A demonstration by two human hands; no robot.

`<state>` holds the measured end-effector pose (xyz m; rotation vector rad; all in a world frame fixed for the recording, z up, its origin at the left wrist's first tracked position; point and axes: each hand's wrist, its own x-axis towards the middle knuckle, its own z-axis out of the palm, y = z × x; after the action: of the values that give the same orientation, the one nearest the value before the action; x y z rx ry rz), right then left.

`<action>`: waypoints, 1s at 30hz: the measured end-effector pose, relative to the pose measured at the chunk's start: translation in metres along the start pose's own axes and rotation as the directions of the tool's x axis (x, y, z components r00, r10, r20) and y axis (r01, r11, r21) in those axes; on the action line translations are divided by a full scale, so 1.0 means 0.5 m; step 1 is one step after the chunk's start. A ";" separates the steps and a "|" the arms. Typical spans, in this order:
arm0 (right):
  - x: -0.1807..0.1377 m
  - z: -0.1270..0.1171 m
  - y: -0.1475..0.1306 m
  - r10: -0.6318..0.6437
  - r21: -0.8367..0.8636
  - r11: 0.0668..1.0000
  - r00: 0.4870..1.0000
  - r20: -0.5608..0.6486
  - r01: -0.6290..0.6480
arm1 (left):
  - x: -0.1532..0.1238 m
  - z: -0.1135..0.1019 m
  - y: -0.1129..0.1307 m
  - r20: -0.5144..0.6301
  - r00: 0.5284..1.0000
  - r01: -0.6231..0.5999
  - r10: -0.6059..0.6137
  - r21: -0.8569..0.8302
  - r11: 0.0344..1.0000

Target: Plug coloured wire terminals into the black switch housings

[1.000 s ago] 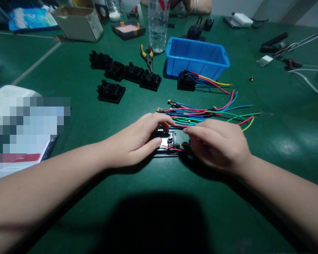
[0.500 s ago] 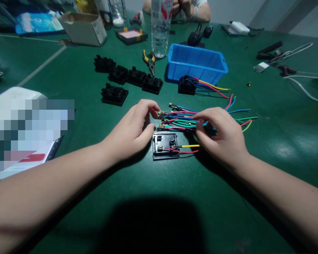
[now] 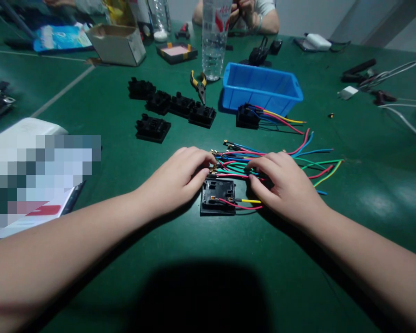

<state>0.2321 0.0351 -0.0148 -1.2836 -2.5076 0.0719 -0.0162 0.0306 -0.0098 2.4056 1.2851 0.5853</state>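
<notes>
A bundle of red, blue and green wires (image 3: 235, 165) with brass terminals lies on the green table. My left hand (image 3: 182, 173) has thumb and forefinger closed at the terminal end of a wire. Over the middle of the bundle, my right hand (image 3: 284, 180) curls its fingers round some wires; its palm hides which ones. Between my hands, just nearer than the bundle, lies a black plastic housing (image 3: 219, 192) with open side up. A yellow wire (image 3: 250, 201) and a red wire (image 3: 247, 207) run from it to the right, their far ends under my right hand.
Several black housings (image 3: 153, 128) sit behind my left hand, near yellow-handled pliers (image 3: 199, 85). A wired black housing (image 3: 247, 115) stands before a blue bin (image 3: 263, 92). A water bottle (image 3: 213, 51) rises behind. At left lies a partly blurred-out flat object (image 3: 65, 203). Another person's hands (image 3: 244, 14) show across the table.
My left fingers have moved nearer me, from the farther terminals to a nearer one, and closed there. My right hand has shifted slightly left along the wires. The camera view has shifted a little.
</notes>
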 end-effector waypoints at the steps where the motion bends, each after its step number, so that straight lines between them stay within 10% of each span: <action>1: 0.000 0.001 0.001 -0.006 0.009 1.000 1.000 0.006 0.006 | 0.000 -0.001 0.000 0.004 1.000 0.006 -0.006 -0.003 1.000; 30: -0.001 -0.007 -0.006 -0.101 0.149 0.980 0.971 -0.216 0.134 | 0.003 0.005 -0.005 0.017 1.000 -0.010 0.010 0.021 1.000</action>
<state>0.2309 0.0327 -0.0110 -1.0200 -2.3403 0.1074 -0.0161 0.0329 -0.0130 2.4303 1.2789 0.5556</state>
